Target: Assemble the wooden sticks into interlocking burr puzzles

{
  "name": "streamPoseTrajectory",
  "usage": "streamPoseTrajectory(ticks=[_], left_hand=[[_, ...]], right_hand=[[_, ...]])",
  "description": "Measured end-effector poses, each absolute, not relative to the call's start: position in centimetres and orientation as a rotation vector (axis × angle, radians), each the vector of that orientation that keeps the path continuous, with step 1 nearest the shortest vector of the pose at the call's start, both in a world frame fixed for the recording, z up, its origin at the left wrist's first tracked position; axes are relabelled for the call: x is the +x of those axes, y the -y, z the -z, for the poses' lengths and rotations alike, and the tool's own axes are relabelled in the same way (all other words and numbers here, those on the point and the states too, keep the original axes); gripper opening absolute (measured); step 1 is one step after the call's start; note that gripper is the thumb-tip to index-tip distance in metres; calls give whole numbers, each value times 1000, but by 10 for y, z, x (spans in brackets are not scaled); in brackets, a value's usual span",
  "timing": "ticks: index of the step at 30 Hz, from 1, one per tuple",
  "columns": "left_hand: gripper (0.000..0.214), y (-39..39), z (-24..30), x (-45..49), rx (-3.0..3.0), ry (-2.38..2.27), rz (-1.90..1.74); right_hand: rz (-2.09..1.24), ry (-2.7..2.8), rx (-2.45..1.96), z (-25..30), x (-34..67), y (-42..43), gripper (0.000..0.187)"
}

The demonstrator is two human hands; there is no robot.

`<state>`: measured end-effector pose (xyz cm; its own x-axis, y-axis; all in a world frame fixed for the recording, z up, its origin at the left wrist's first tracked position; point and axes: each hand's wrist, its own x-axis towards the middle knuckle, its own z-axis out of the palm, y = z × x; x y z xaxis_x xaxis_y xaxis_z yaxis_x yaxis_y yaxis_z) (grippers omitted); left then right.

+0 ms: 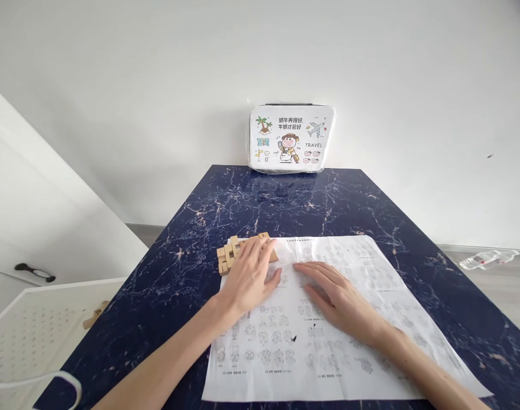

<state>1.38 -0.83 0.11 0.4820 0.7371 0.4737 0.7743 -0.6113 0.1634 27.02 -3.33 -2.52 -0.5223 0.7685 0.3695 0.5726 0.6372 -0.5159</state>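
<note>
Between the table's (285, 208) side edges, creased paper (285, 387); right hand (330, 287) lies flat, empty; left hand (251, 265) overlies squared wooden blocks (227, 257), grip unclear.

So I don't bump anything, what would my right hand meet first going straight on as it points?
Your right hand would probably meet the wooden blocks partly covered by your left hand or, with depth unclear, the left hand.

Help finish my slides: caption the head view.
Left hand over wooden blocks, right hand on a printed sheet, marbled table beneath.
</note>
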Motion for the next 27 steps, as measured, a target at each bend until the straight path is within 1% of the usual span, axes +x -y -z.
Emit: streamPoseTrajectory(ticks=[4,8,12,14,20,25,27], left_hand=[[62,-6,-17,-18,-2664,1327,815],[70,-13,-20,-60,-2816,1318,668],[101,-17,-16,-86,-2851,1499,629],[106,-21,-16,-92,-2861,1554,600],[93,-29,-17,-99,-2870,1683,535],[73,-29,-15,-100,-2820,1754,597],[69,-29,-14,-100,-2790,1787,622]], right_hand=[[-453,2280,-1069,24,270,34,45],[-444,2282,-1074,25,269,33,45],[-450,2299,-1088,26,271,33,44],[-456,2304,-1095,26,271,32,44],[-459,2298,-1100,23,271,32,45],[-453,2302,-1090,22,270,32,45],[-451,2301,-1085,24,270,32,44]])
